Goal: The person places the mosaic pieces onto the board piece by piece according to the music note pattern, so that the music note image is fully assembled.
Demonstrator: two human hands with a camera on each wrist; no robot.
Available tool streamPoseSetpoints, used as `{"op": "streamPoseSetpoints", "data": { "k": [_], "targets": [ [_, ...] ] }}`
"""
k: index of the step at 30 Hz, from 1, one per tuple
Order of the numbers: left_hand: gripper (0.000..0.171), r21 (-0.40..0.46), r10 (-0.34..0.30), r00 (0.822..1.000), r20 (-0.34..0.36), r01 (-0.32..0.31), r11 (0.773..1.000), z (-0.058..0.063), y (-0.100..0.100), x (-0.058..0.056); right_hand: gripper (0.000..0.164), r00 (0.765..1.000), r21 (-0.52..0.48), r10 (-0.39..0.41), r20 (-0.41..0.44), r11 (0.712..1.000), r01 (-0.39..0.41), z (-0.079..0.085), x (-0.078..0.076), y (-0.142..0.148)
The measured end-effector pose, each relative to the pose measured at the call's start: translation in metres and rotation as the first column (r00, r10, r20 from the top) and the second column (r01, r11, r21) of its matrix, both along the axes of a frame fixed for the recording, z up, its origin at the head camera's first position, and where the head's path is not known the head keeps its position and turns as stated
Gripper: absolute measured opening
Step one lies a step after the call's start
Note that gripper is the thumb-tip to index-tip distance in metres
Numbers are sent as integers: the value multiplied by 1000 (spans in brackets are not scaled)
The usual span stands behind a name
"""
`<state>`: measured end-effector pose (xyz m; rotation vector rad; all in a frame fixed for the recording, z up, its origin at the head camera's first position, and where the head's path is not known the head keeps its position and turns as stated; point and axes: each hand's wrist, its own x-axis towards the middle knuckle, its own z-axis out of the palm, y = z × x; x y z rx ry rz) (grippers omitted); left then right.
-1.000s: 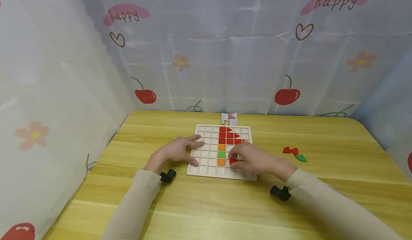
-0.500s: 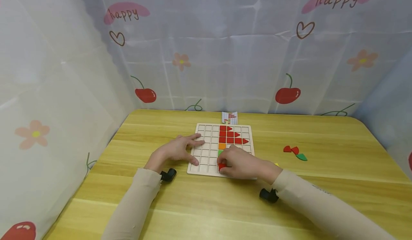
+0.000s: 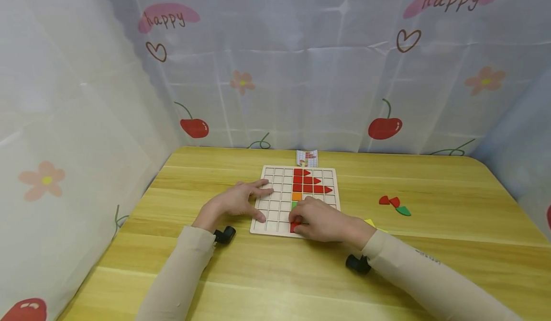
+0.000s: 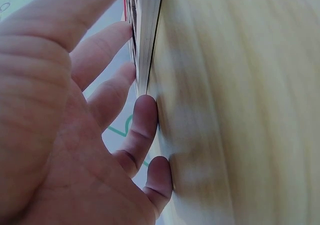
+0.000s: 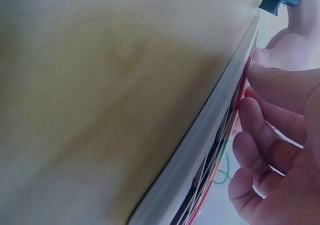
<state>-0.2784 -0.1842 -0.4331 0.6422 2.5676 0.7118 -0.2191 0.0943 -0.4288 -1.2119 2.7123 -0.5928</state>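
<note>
The right hand (image 3: pixel 323 220) has a narrow grip, thumb and fingertips pinching a red piece (image 3: pixel 294 227) at the nearest row of the pale grid board (image 3: pixel 273 214). The left hand (image 3: pixel 236 199), grip wide and fingers spread, touches the board's left side; two red wedges (image 3: pixel 384 200) lie well apart, right on the worktop (image 3: pixel 275 278).

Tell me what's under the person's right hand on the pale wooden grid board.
Partly visible beside the right hand are a flat red tile at its fingertips and a flat green tile. Whatever lies beneath the palm is covered.
</note>
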Motion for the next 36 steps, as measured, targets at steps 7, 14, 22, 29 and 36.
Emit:
{"op": "streamPoseSetpoints", "data": {
  "k": [7, 14, 22, 29, 36],
  "targets": [
    [86, 8, 8, 1000, 4, -8, 1000, -1, 0, 0, 13, 998, -29, -38, 53, 999, 40, 4, 2, 8],
    [87, 7, 12, 1000, 11, -12, 1000, -1, 1, -1, 15, 990, -37, -102, 93, 994, 106, 11, 1, 28],
    [86, 16, 18, 1000, 18, -18, 1000, 0, 2, 1, 15, 981, -54, -156, 118, 985, 163, 15, -1, 59],
    [87, 19, 17, 1000, 16, -17, 1000, -1, 1, -1, 19, 969, -36, -220, 111, 974, 225, 18, 2, 86],
    [86, 10, 22, 1000, 15, -23, 1000, -3, 0, -2, 26, 964, -28, -260, 61, 965, 262, 16, 7, 119]
  ]
}}
